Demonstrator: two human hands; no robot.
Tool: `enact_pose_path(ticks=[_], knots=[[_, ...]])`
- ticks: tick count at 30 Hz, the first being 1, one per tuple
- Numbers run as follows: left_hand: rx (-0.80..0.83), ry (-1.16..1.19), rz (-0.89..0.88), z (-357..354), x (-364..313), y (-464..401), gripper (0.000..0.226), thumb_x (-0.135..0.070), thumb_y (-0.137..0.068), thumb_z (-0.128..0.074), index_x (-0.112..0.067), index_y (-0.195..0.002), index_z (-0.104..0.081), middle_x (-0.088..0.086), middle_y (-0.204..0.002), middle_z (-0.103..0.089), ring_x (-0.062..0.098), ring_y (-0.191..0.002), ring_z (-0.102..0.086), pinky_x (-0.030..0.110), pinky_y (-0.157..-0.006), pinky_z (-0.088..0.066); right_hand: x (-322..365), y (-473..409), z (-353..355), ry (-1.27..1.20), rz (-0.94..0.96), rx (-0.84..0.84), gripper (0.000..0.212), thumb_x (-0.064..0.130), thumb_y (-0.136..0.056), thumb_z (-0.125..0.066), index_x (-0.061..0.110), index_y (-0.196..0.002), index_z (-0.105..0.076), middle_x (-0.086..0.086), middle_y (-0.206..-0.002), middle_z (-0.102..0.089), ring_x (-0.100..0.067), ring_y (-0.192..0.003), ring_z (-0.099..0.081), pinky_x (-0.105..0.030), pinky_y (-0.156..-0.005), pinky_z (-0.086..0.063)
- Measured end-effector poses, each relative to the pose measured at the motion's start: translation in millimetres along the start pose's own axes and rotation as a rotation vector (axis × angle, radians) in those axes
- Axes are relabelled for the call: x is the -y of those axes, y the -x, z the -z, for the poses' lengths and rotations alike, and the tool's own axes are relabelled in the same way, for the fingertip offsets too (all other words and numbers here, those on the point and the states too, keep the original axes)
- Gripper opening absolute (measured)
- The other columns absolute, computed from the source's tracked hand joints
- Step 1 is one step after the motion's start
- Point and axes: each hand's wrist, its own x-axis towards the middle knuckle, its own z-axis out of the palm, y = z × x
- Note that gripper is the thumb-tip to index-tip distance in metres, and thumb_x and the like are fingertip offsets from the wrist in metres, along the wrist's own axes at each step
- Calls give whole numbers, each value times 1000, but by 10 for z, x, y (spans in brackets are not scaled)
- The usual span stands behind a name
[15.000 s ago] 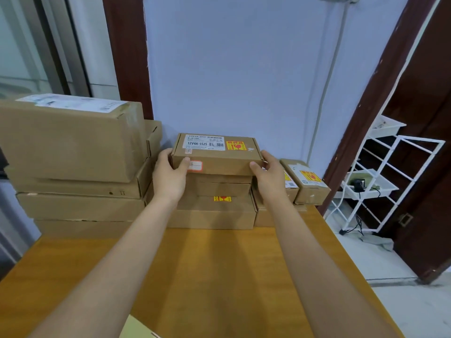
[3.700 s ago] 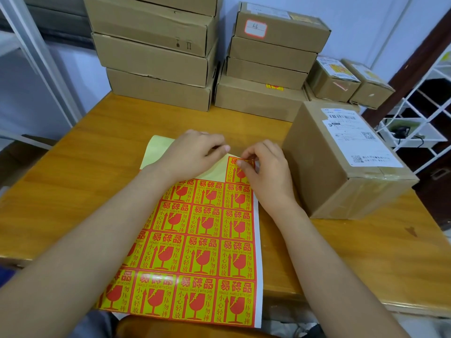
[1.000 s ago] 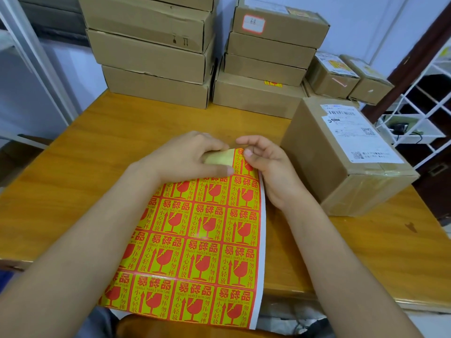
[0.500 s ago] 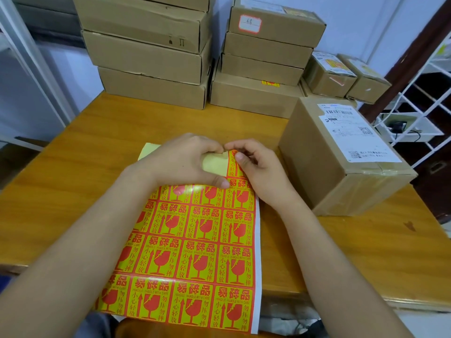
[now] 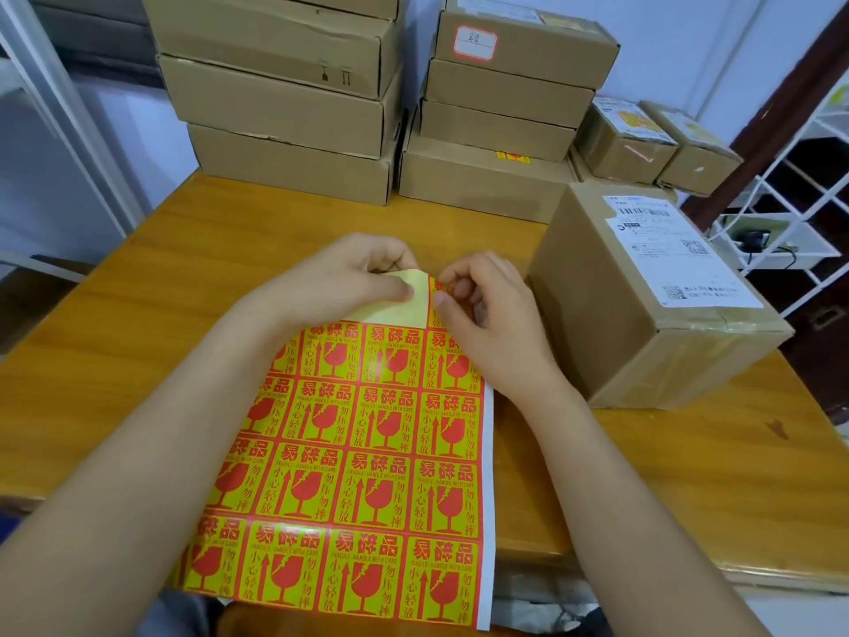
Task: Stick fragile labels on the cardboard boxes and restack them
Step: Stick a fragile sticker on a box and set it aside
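I see a label sheet (image 5: 363, 457) lying at the near edge of the wood surface (image 5: 138, 342), with its bottom hanging off that edge. It is full of red and yellow labels with a broken glass on each. My left hand (image 5: 340, 282) holds down the bare yellow part at the top of the sheet, with the thumb pressing on it. My right hand (image 5: 482, 314) is just beside it, and its fingers are curled and pinch the top right label (image 5: 443, 289). A big box (image 5: 643, 296) sits near the right edge, close to my right hand, with a white paper on top. At the far edge there are two stacks of boxes (image 5: 294, 98), and two small boxes (image 5: 625, 140) sit in the far right corner.
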Motion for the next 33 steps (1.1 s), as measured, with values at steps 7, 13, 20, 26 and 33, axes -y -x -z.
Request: enact_pose_path(ticks=[7, 13, 20, 26, 33], knots=[[103, 170, -1, 55, -17, -1, 11, -2, -88, -57, -4, -96, -65, 3, -76, -70, 12, -63, -66, 18, -52, -50, 95, 18, -7, -94, -74, -6, 12, 23, -85, -66, 15, -89, -57, 6, -84, -56, -8, -80, -53, -23, -69, -46], [75, 157, -20, 43, -24, 5, 14, -6, -86, -62, -8, -99, -67, 6, -84, -73, 17, -70, -70, 21, -57, -53, 158, 29, 10, -154, -132, -15, 8, 18, -84, -66, 14, -87, -59, 7, -80, -60, -7, -77, -57, -18, -64, -48], [63, 101, -23, 31, -38, -3, 15, -9, -85, -64, -10, -98, -69, 6, -86, -74, 15, -69, -70, 20, -56, -53, 209, 39, 13, -159, -170, -6, 5, 14, -83, -64, 17, -85, -59, 8, -77, -60, -5, -79, -57, -16, -64, -47], [39, 56, 7, 39, -5, -22, 11, -11, -87, -62, -13, -97, -67, 5, -86, -73, 15, -70, -69, 23, -57, -52, 130, -5, 53, -108, -177, -60, 14, 3, -83, -60, 16, -89, -63, 10, -84, -60, -3, -80, -56, -11, -70, -45], [-34, -57, -96, -24, 0, -10, 11, -16, -84, -68, -12, -95, -66, 7, -89, -71, 24, -79, -68, 40, -67, -53, 86, -25, 151, -302, -292, 193, 30, 26, -87, -63, 15, -115, -62, 3, -102, -65, -9, -93, -64, -23, -78, -53]])
